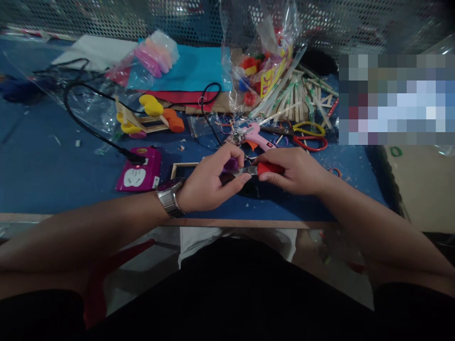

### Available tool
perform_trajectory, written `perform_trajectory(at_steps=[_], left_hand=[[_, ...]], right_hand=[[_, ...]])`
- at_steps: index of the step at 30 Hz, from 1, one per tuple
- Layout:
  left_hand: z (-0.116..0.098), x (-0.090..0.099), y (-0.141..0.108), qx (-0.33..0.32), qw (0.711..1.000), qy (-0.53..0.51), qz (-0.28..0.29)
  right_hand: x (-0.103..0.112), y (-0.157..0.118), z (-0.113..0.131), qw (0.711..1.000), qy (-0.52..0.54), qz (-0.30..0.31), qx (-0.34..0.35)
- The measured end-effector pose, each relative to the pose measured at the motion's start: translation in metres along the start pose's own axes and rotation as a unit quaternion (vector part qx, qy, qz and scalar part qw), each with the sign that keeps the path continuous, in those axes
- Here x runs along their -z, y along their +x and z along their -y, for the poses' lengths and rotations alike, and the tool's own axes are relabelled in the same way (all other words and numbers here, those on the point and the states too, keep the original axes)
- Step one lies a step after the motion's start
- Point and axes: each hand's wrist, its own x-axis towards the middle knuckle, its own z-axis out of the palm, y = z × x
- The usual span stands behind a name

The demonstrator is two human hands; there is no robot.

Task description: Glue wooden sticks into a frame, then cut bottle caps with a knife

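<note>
Both my hands meet over the front of the blue table, around a red-handled metal tool (251, 170) whose exact kind I cannot make out. My right hand (295, 170) is closed on its red handle. The thumb and fingers of my left hand (213, 177), which has a watch on the wrist, close at the grey metal end. A rounded purple piece (231, 164) shows within the left hand's grip, partly hidden by the fingers. Just left of that hand lies a small wooden stick frame (184, 165), half covered. A pink glue gun (258, 135) rests beyond the hands.
A magenta power socket box (138, 168) with a black cord stands left. Behind it is a stick model with yellow and orange pieces (152, 116). Scissors (309, 135), loose wooden sticks (295, 97), coloured sheets (199, 66) and plastic bags (263, 57) lie farther back.
</note>
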Motion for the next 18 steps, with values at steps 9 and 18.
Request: perform_trajectory(at_steps=[9,18], left_hand=[[-0.0006,-0.0013,-0.0004,-0.006,1.000,0.000,-0.028],[-0.0011,0.0004,0.0003,0.020,0.999,0.025,-0.011]], right_hand=[[0.0005,-0.0003,0.0004,1.000,-0.001,-0.004,-0.001],[0.0004,-0.0006,-0.0014,1.000,-0.005,0.013,-0.028]])
